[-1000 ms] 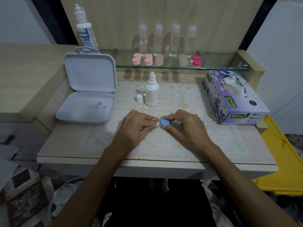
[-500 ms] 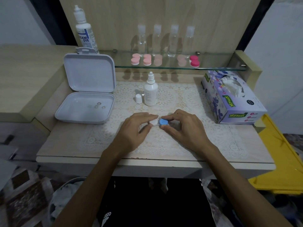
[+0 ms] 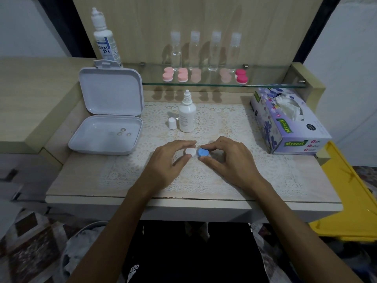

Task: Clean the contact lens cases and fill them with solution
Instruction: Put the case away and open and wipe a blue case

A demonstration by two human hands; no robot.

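Pinching the white cap (image 3: 190, 151) with the left hand (image 3: 167, 162), the right hand (image 3: 228, 160) grips the blue cap (image 3: 203, 152) on the lace mat (image 3: 224, 123).

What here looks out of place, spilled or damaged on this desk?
Little stands out. The small solution bottle stands uncapped, its white cap beside it. A few lenses lie loose in the open white box. No spill shows. The left hand and right hand pinch the white and blue lens case.
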